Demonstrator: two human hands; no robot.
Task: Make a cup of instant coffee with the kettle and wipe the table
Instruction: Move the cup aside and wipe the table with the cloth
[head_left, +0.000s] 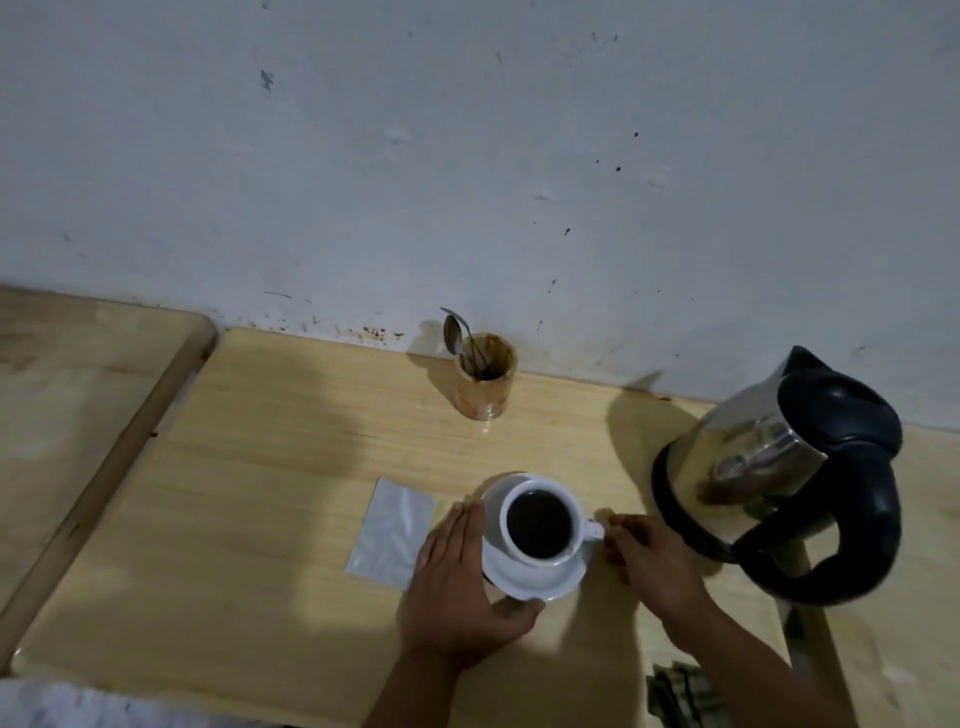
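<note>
The left hand (460, 577) is lying with straight fingers along the saucer (535, 579), thumb hooking under its near rim. The right hand (649, 558) is pinching the handle of the white cup (540, 519) of dark coffee. A silvery sachet (392, 530), no print readable, is lying left of them on the pale wooden counter (260, 519). Right, the steel kettle (779, 467) is standing. Farther back, a wooden holder (485, 384) is keeping spoons (457, 338) against the stained white wall (467, 156).

dark cloth (680, 696) cut off below, saucer (540, 579) partly hidden
</note>
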